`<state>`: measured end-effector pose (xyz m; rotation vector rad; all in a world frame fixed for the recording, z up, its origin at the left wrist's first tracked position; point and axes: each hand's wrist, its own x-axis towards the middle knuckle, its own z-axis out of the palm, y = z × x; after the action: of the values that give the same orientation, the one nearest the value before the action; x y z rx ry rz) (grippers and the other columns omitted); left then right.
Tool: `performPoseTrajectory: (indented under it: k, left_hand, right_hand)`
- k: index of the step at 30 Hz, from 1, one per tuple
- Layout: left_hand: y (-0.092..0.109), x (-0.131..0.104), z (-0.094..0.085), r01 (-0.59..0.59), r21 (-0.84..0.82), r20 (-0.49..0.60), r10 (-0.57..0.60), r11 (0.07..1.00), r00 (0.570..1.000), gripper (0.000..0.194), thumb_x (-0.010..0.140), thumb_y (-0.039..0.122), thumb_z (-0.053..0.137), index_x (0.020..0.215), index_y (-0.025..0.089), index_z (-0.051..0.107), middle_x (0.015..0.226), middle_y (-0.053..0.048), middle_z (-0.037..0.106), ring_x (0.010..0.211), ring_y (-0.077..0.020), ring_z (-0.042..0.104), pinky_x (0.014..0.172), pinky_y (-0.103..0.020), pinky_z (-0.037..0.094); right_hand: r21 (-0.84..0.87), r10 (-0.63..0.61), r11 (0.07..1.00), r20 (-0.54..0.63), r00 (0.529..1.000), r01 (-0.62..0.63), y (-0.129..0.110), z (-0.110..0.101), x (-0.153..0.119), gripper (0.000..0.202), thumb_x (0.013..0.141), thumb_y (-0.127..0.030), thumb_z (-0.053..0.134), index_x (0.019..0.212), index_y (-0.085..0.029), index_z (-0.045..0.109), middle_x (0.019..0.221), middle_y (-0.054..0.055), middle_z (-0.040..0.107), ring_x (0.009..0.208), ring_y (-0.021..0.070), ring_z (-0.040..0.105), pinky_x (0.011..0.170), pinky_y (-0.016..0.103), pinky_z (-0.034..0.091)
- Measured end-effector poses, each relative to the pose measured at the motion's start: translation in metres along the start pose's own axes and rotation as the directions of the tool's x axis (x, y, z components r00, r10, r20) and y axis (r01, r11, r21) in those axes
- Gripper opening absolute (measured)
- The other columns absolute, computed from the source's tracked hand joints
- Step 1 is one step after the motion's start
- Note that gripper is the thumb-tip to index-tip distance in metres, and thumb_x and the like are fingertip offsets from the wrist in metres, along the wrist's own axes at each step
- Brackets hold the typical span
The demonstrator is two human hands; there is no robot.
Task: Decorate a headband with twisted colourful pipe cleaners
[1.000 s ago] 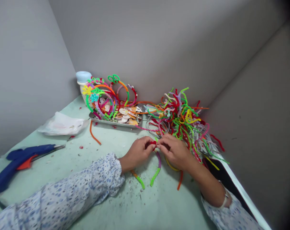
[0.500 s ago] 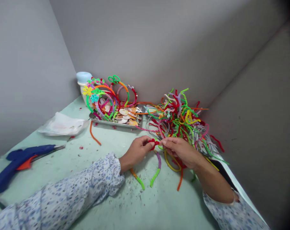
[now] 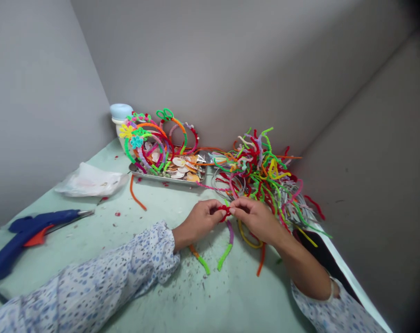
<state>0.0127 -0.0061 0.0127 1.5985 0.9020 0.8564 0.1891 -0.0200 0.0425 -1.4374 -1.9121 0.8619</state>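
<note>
Between my two hands is a small red pipe cleaner piece (image 3: 224, 212), bent into loops. My left hand (image 3: 203, 219) pinches its left side with thumb and fingers. My right hand (image 3: 253, 217) pinches the right side, the fingertips of both hands nearly meeting. Below them hang the ends of a wrapped headband (image 3: 227, 252), orange and purple turning to green at the tips; its upper part is hidden by my hands. Under my right hand lie a yellow pipe cleaner loop (image 3: 246, 238) and an orange pipe cleaner (image 3: 261, 260).
A metal tray (image 3: 166, 179) holds finished headbands and flat pieces. Right of it is a tangled pile of pipe cleaners (image 3: 262, 166). A blue glue gun (image 3: 33, 231), a plastic bag (image 3: 92, 180) and a lidded container (image 3: 121, 113) are on the left. Walls stand behind and rightward.
My right hand has shifted slightly left and its thumb and fingers have closed in on the red piece. My left hand stays almost in place.
</note>
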Motion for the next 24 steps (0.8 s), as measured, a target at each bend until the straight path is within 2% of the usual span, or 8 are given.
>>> performPoseTrajectory:
  k: [4, 10, 16, 21, 24]
  left_hand:
    - [-0.0021, 0.0008, 0.0006, 0.006, -0.027, -0.008, -0.006, 1.000, 1.000, 0.019, 0.079, 0.031, 0.054, 0.071, 0.014, 0.057, 0.062, 0.002, 0.051, 0.057, -0.0089, 0.041, 0.053, -0.021, 0.032]
    - [0.0006, 0.0021, 0.0003, 0.069, -0.199, 0.013, -0.068, 0.978, 0.998, 0.023, 0.077, 0.036, 0.059, 0.072, 0.014, 0.058, 0.062, 0.002, 0.051, 0.057, -0.0094, 0.044, 0.055, -0.022, 0.035]
    - [-0.0053, 0.0062, -0.0026, 0.186, -0.407, 0.069, -0.173, 0.894, 0.983, 0.044, 0.084, 0.052, 0.044, 0.073, 0.013, 0.060, 0.063, -0.003, 0.058, 0.054, -0.0115, 0.050, 0.054, -0.025, 0.039]
    - [-0.0041, 0.0057, -0.0039, 0.183, -0.303, 0.089, -0.163, 0.935, 0.983, 0.029, 0.076, 0.041, 0.061, 0.073, 0.012, 0.060, 0.062, 0.000, 0.055, 0.055, -0.0093, 0.048, 0.056, -0.023, 0.037]
    - [-0.0023, 0.0045, -0.0043, 0.180, -0.278, 0.095, -0.160, 0.944, 0.983, 0.021, 0.075, 0.032, 0.062, 0.073, 0.012, 0.060, 0.063, 0.001, 0.054, 0.055, -0.0082, 0.046, 0.055, -0.023, 0.035]
  right_hand:
    - [-0.079, -0.070, 0.994, -0.008, 0.997, 0.069, 0.0009, -0.0009, 0.0005, 0.016, 0.082, -0.026, 0.051, 0.077, -0.019, 0.064, 0.075, 0.000, 0.056, 0.069, 0.0139, 0.050, 0.064, 0.026, 0.037]
    - [0.057, 0.048, 0.997, 0.044, 0.998, -0.050, 0.0013, -0.0031, 0.0011, 0.020, 0.080, -0.035, 0.053, 0.081, -0.018, 0.064, 0.069, -0.001, 0.056, 0.060, 0.0122, 0.046, 0.056, 0.024, 0.036]
    - [0.134, 0.105, 0.985, 0.030, 0.994, -0.108, 0.0046, -0.0024, 0.0007, 0.021, 0.079, -0.036, 0.054, 0.075, -0.017, 0.061, 0.063, -0.003, 0.051, 0.056, 0.0105, 0.042, 0.053, 0.022, 0.032]
    - [0.120, 0.102, 0.987, 0.016, 0.995, -0.104, 0.0040, -0.0016, 0.0014, 0.022, 0.080, -0.036, 0.053, 0.076, -0.017, 0.063, 0.066, -0.002, 0.055, 0.062, 0.0124, 0.047, 0.059, 0.024, 0.035]
    - [0.136, 0.110, 0.985, 0.006, 0.994, -0.110, 0.0022, 0.0012, 0.0014, 0.023, 0.081, -0.038, 0.052, 0.078, -0.018, 0.063, 0.067, -0.003, 0.056, 0.062, 0.0127, 0.047, 0.059, 0.024, 0.035]
